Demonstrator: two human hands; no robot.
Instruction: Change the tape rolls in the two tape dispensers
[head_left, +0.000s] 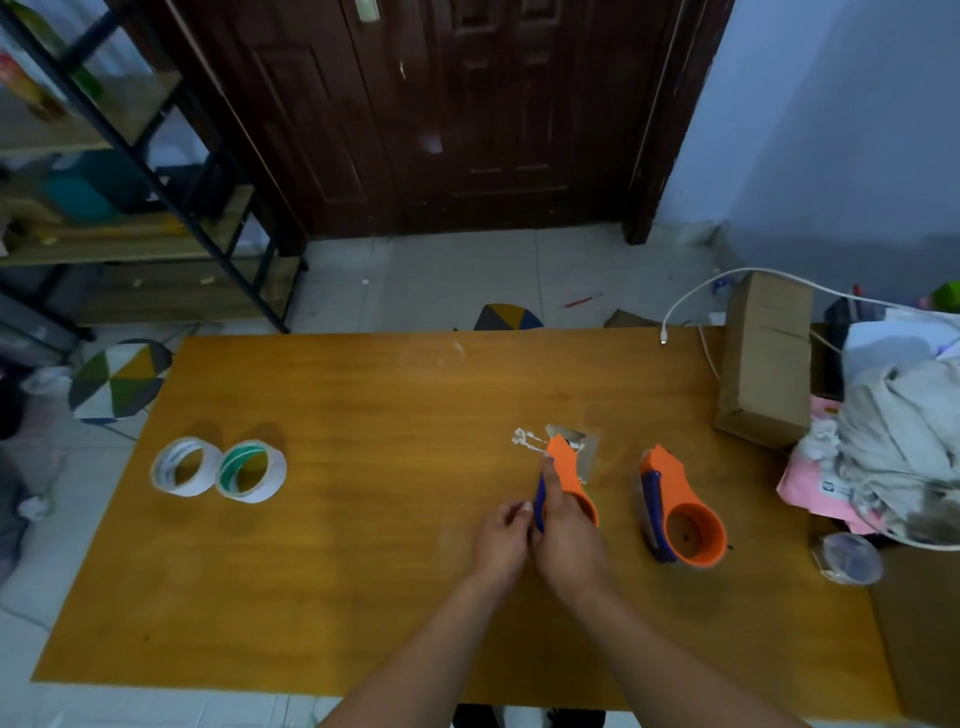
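Observation:
Two orange tape dispensers with blue parts lie on the wooden table (363, 571). My right hand (569, 540) grips the left dispenser (563, 470) around its round body, with a finger stretched along its top. My left hand (501, 538) pinches the blue strip on that dispenser's left side. The second dispenser (685, 514) lies to the right, untouched, its round opening facing me. Two tape rolls stand side by side at the table's left: one with a white core (184, 467) and one with a green core (252, 472).
A cardboard box (763, 358) stands at the table's right back corner with a white cable (691, 301) beside it. A heap of cloth (893, 431) and a clear plastic lid (849, 558) sit at the right edge. Two patterned stools (119, 379) stand beyond the table.

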